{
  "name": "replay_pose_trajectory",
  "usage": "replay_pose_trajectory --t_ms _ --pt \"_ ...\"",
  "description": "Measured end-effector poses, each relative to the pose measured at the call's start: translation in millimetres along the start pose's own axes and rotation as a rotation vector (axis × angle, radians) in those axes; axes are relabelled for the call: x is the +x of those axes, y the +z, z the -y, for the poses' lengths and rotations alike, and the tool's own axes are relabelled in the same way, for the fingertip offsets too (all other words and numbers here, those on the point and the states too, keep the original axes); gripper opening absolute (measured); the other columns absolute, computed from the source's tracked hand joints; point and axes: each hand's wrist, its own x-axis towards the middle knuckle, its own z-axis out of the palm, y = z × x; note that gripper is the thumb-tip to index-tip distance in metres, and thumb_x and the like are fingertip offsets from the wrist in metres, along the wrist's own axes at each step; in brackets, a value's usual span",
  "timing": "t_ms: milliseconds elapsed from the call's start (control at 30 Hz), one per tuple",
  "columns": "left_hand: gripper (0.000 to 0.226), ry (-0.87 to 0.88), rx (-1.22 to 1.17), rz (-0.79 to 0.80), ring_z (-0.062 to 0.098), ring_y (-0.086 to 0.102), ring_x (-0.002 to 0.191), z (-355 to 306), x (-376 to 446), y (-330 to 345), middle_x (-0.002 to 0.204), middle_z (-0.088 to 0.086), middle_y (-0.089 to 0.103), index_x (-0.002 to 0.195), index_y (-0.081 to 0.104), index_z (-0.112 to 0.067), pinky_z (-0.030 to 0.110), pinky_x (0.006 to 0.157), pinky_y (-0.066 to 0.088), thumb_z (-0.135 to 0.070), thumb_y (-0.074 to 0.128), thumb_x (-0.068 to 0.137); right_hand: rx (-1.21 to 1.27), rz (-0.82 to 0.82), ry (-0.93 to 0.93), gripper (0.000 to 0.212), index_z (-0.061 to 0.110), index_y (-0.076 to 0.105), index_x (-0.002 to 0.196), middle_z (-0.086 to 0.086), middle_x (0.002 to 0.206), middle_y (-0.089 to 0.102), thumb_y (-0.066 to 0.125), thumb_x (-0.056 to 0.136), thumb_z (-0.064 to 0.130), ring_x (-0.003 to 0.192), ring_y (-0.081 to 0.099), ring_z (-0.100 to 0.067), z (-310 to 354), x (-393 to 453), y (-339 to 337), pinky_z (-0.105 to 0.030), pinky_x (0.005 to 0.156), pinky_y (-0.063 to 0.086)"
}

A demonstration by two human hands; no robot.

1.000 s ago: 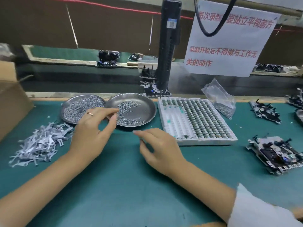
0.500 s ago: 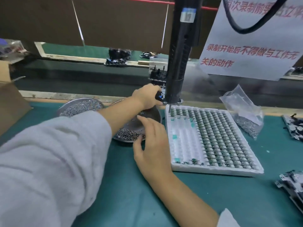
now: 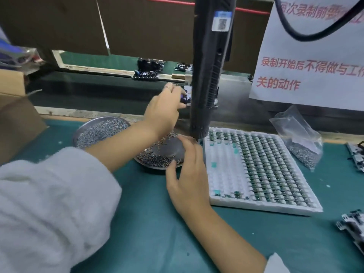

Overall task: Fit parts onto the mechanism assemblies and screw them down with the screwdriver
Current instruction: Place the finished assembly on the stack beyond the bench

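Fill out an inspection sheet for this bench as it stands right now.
Surface: green mat, a few white specks on it.
Job's things: black screwdriver hanging upright; two metal dishes of screws; white tray, partly filled; assemblies at right edge.
Clutter: plastic bag of screws behind tray; cardboard box at left.
Hands: left hand grips a dark part beyond the dishes; right hand rests fingers on the nearer dish.
Cables: black cable looping across the sign.
Surroundings: paper sign with red text; more assemblies on the far ledge.
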Motion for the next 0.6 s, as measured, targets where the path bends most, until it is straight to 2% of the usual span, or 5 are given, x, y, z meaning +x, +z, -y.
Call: replay_pose_trajectory --t_ms 133,333,433,533,600 --pt "0.045 -0.012 -0.118 -0.113 0.017 0.066 0.093 36.9 -44.5 -38.9 0.124 0.001 0.049 0.121 0.055 -0.016 0.038 0.086 0.048 0.012 0.051 0.085 0.161 -0.054 0.064 0.043 0.006 0.044 0.131 -0.006 0.126 0.047 0.048 0.088 0.004 0.115 0.041 -0.006 -1.3 -2.7 -0.1 -0.007 0.101 0.027" --pt "0.028 0.123 0.078 -0.104 0.037 0.064 0.065 60.7 -161.7 -74.6 0.11 0.009 0.06 0.111 0.063 -0.007 0.041 0.052 0.051 -0.006 0.067 0.083 0.317 -0.205 -0.113 0.029 0.013 0.049 0.12 0.005 0.114 0.05 0.043 0.092 0.009 0.107 0.048 -0.005 4.1 -8.1 -8.8 -0.018 0.096 0.036" --pt "0.019 0.218 0.162 -0.042 0.025 0.061 0.049 59.6 -205.8 -70.6 0.102 0.005 0.064 0.105 0.067 -0.008 0.03 0.038 0.046 -0.015 0.062 0.089 0.29 -0.008 -0.329 0.024 0.01 0.051 0.118 -0.001 0.113 0.055 0.046 0.095 0.016 0.11 0.051 -0.013 7.4 -18.4 -18.5 -0.027 0.098 0.04" --pt "0.032 0.232 0.167 0.042 0.019 0.06 0.05 66.0 -225.4 -56.1 0.095 0.0 0.067 0.103 0.069 -0.013 0.024 0.038 0.043 -0.019 0.08 0.073 0.126 0.344 -0.57 0.034 0.005 0.059 0.119 -0.01 0.112 0.061 0.055 0.094 0.029 0.106 0.056 -0.024 10.4 -29.0 -23.4 -0.036 0.094 0.043" --pt "0.029 0.249 0.163 0.083 0.019 0.064 0.059 71.2 -228.7 -50.7 0.096 -0.002 0.067 0.108 0.065 -0.018 0.024 0.047 0.049 -0.033 0.065 0.084 -0.048 0.519 -0.664 0.04 0.006 0.061 0.12 -0.008 0.112 0.063 0.062 0.09 0.033 0.105 0.056 -0.026 11.7 -32.0 -20.6 -0.038 0.093 0.043"
